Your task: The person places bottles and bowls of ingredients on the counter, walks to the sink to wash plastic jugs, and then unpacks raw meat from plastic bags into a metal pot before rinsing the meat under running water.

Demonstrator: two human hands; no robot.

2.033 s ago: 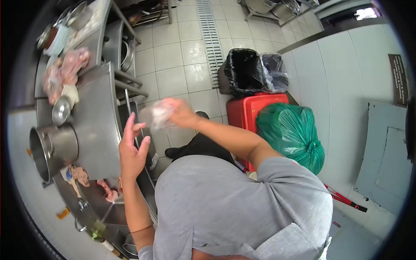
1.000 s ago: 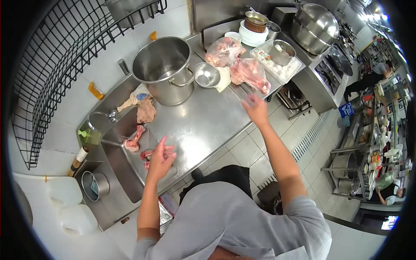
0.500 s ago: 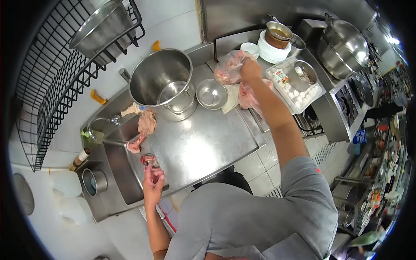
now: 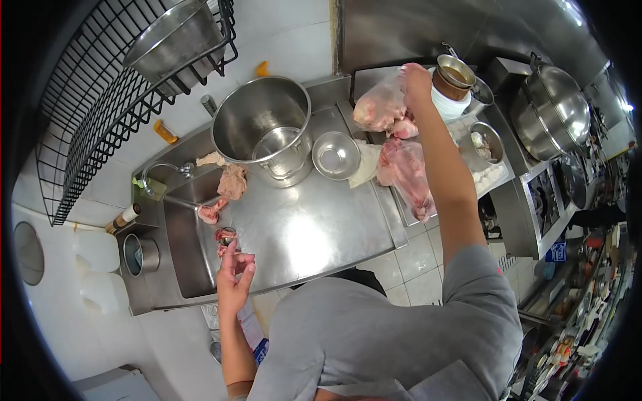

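Steel counter (image 4: 321, 230) is topped by a deep pot (image 4: 257, 107). Right of the pot, a meat bag (image 4: 380, 107) is gripped near its top by the right hand (image 4: 416, 83), its bulk lying pot-side; it is judged heavy, soft and slippery, best lifted by the gathered plastic. Nearer than the pot, the left hand (image 4: 233, 287) is held half-open, seemingly empty.

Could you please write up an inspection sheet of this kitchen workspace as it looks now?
Surface: steel counter, shiny, sink on the left.
Job's things: bagged meat, with a second bag nearby.
Clutter: large pot, metal bowl beside a cloth, raw pieces around the sink's edge.
Hands: right hand grips the bagged meat's top; left hand open, near raw pieces.
Cables: nothing seen.
Surroundings: wire rack left, stove right.
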